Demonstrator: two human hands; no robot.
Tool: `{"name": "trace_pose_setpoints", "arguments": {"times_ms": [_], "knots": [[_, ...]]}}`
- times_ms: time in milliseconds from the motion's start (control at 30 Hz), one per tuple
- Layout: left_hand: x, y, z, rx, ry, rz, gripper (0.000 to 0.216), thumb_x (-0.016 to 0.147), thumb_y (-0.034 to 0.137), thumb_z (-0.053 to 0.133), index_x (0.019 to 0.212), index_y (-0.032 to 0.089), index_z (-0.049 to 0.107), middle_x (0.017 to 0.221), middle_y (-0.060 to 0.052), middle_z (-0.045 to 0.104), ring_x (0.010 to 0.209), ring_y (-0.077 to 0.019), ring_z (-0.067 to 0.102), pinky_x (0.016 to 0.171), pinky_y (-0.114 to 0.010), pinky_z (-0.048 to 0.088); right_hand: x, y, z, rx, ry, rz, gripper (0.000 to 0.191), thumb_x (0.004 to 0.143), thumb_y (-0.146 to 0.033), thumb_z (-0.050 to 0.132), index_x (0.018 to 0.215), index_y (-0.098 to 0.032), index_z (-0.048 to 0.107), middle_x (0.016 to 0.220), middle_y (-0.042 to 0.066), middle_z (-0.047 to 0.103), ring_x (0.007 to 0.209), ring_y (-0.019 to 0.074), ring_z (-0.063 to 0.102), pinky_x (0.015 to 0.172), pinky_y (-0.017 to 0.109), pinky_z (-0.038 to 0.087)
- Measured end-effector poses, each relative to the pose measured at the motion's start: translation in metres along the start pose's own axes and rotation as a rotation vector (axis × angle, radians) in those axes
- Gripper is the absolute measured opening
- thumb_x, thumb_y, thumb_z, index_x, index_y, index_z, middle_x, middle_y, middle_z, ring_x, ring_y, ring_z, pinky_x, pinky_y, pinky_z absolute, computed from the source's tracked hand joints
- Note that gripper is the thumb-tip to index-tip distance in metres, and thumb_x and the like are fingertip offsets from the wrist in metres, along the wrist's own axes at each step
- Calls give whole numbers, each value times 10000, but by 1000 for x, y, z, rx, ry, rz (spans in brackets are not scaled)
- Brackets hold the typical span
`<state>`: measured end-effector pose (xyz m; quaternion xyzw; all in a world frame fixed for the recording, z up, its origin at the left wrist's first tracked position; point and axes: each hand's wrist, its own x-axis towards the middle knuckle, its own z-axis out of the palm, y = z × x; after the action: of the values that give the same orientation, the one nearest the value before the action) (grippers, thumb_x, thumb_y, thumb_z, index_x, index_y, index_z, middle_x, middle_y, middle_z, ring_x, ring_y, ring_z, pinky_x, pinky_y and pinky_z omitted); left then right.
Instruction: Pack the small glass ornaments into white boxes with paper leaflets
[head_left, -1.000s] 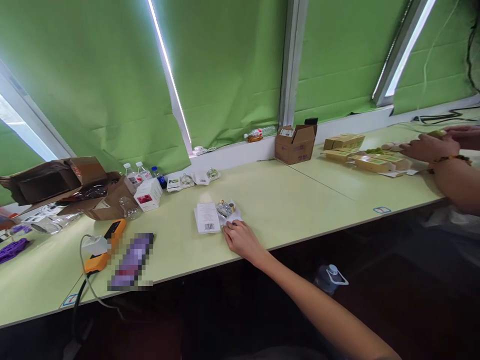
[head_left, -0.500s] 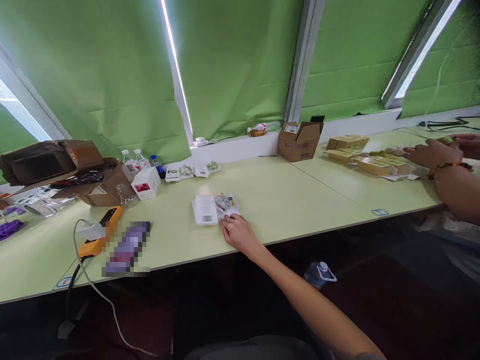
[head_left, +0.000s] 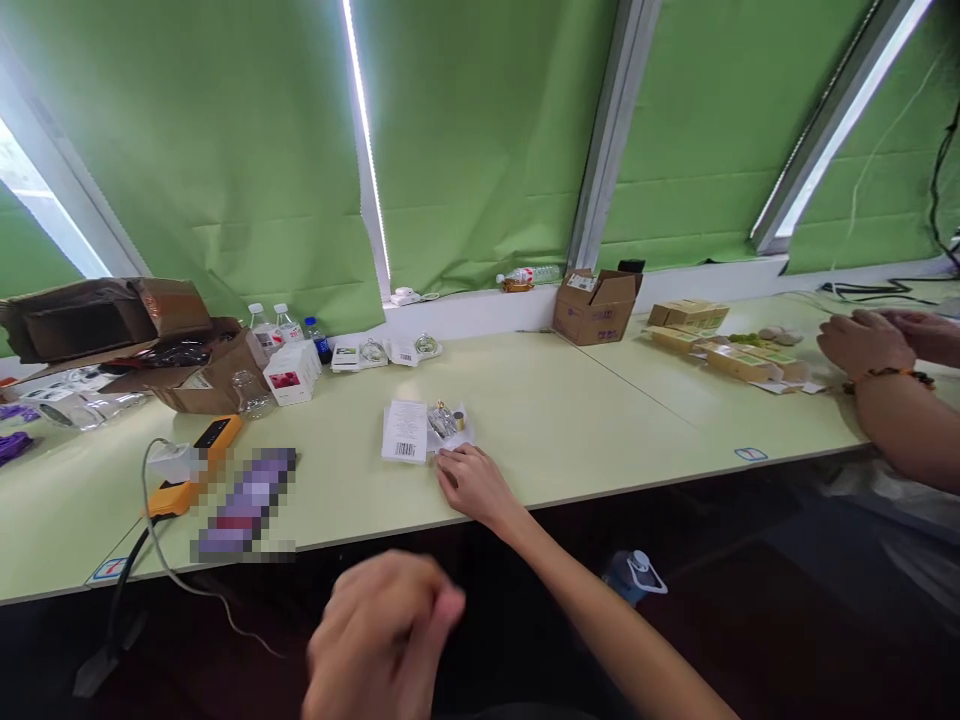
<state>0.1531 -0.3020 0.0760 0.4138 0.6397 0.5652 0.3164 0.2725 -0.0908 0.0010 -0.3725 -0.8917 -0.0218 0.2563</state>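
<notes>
Resting at the near edge of one white packet (head_left: pixel 406 430) on the table (head_left: pixel 555 430), the right hand (head_left: pixel 474 485) bends its fingers, its grip impossible to tell, while the blurred left hand (head_left: pixel 375 635) is clenched. Farther back sit two similar packets (head_left: pixel 405 351) and three upright bottles (head_left: pixel 260 328), partly blocked by a white box (head_left: pixel 291 380); one orange device (head_left: pixel 221 432) and one phone (head_left: pixel 259 490) lie left

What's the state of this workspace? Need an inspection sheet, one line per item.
Surface: pale green table, seams visible
Job's things: barcoded white card beside clear object on white paper
Clutter: brown carton, bottles, white box, pixelated item, all left
Grip: right hand at white paper's near edge; left hand blurred, curled, contents unclear
Cables: white cable and black cable hang over front edge
Surroundings: green blinds behind; co-worker's hands right; jug below table level
</notes>
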Motion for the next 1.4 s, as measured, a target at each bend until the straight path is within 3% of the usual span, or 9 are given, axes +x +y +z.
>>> {"name": "trace_pose_setpoints", "arguments": {"times_ms": [33,100,200,267,367,500,667,1033,1400], "knots": [[20,-1,14,-4,-47,105,256,700,515,703,687,265,652,752,-54,664,745,-228,639,741,-380,561,0,2,0,32,44,10,290,957,-253,422,1063,-193,686,1127,81,687,1026,221,581,929,338,423],[54,-6,38,113,-211,506,243,870,417,559,769,213,642,732,-51,652,698,-175,619,712,-312,534,3,8,-1,86,164,74,322,968,-258,390,1101,-188,675,1145,86,681,1055,216,578,942,343,423],[88,-19,64,349,-203,666,270,970,320,392,953,202,635,859,-49,675,735,-143,631,689,-252,501,13,19,-7,101,313,201,359,971,-323,388,1187,-170,630,1183,116,651,1113,240,549,963,374,405],[102,-28,77,588,-216,664,306,987,292,333,1060,219,621,984,-57,671,789,-156,648,674,-253,489,22,27,-11,67,298,253,412,944,-391,446,1254,-154,578,1238,136,610,1143,261,520,970,382,390],[116,-37,93,890,-160,607,292,968,297,375,1119,193,601,1132,-100,622,819,-193,657,621,-273,478,38,37,-14,18,167,287,530,880,-467,542,1301,-145,529,1263,144,581,1168,282,485,969,382,372],[129,-48,110,1050,-116,550,396,942,345,432,1274,145,517,1284,-165,536,845,-214,662,610,-279,480,55,43,-13,-13,28,303,554,856,-488,574,1290,-146,530,1215,140,606,1160,273,487,955,361,364],[135,-61,117,1045,-102,529,579,930,442,425,1418,132,387,1383,-214,463,887,-245,654,680,-320,498,64,42,-11,-7,-63,293,404,866,-390,574,1196,-159,593,1108,119,655,1078,233,556,904,301,385],[135,-64,116,1029,-108,502,479,937,468,401,1295,181,534,1397,-180,451,954,-259,635,742,-356,491,78,58,-5,26,-111,355,288,849,-357,586,1030,-141,646,1014,107,696,935,215,625,734,257,397],[132,-67,115,1016,-68,539,392,948,424,400,1228,206,565,1379,-136,474,952,-249,638,723,-360,496,121,90,7,81,-107,438,312,816,-324,629,1050,-122,664,1034,122,703,947,220,627,698,237,372]]}}
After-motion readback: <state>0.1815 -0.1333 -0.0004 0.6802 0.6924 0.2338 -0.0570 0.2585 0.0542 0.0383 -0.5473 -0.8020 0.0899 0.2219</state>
